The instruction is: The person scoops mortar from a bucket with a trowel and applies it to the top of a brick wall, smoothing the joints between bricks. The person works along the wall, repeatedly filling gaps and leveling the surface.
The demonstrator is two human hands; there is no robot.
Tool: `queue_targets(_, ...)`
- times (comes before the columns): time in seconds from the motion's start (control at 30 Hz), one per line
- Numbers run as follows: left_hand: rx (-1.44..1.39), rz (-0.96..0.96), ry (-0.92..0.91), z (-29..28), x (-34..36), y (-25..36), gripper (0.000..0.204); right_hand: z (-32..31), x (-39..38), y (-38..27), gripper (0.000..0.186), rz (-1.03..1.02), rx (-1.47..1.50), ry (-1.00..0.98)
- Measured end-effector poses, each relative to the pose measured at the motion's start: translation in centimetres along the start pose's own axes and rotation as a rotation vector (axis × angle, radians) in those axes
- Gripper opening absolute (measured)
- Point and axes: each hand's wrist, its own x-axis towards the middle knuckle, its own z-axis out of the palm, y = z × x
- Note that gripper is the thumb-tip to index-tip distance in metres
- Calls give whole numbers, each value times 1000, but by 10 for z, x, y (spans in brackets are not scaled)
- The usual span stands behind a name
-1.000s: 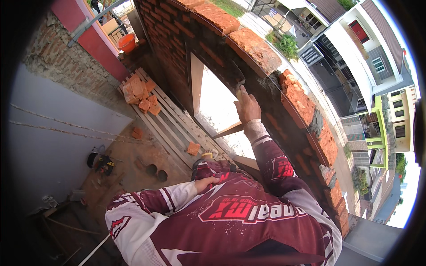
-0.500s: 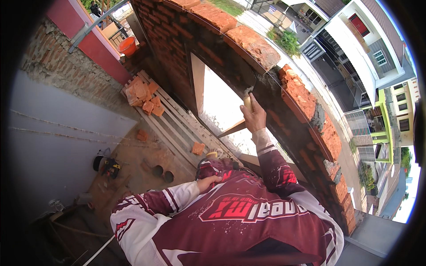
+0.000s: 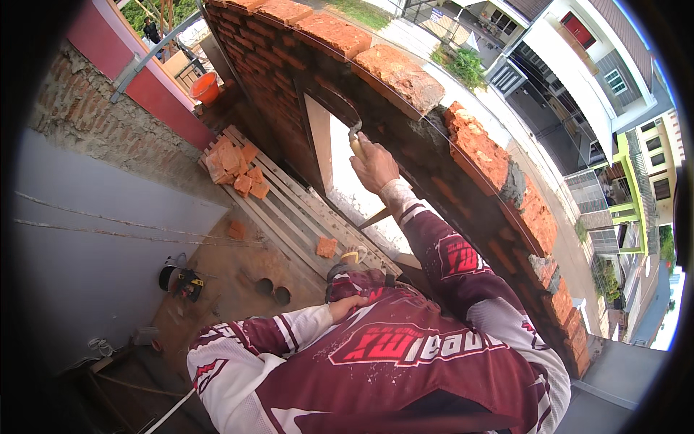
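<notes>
My right hand [image 3: 376,168] is closed around the pale handle of a trowel [image 3: 356,140]. The trowel's blade lies against the dark, mortar-smeared inner side of the brick wall [image 3: 434,163], just above a triangular opening; its outline is hard to make out. Along the wall's top sits a row of orange bricks [image 3: 401,76], with grey mortar [image 3: 513,184] in a gap between some. My left hand [image 3: 348,307] rests low against the front of my maroon shirt, and its fingers are mostly hidden.
Broken bricks [image 3: 235,166] lie on a slatted wooden platform [image 3: 289,217] below, with another brick piece [image 3: 326,247] near my foot. An orange bucket [image 3: 205,88] stands at the far left. A string runs along the wall top. Tools [image 3: 184,281] lie on the floor.
My right hand and the trowel have moved left and slightly up along the wall, away from the gap between the top bricks. My left hand stays against my shirt.
</notes>
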Motion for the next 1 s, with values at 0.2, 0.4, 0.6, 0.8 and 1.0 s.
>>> queue_targets(0.2, -161, -7, -123, -9, 13, -27, 38, 5, 27, -18, 64, 35, -55, -59)
queue_targets(0.4, -47, 142, 10, -13, 26, -40, 35, 3, 67, -27, 58, 79, -138, -72)
queue_targets(0.6, -38, 248, 3, -13, 24, -32, 32, -5, 80, -28, 51, 60, -61, 28)
queue_targets(0.8, -131, 131, 13, -11, 14, -23, 34, 9, 72, -22, 55, 71, 56, 163)
queue_targets(1.0, -220, 84, -24, -20, 19, -31, 41, 19, 70, -14, 54, 56, 112, 196)
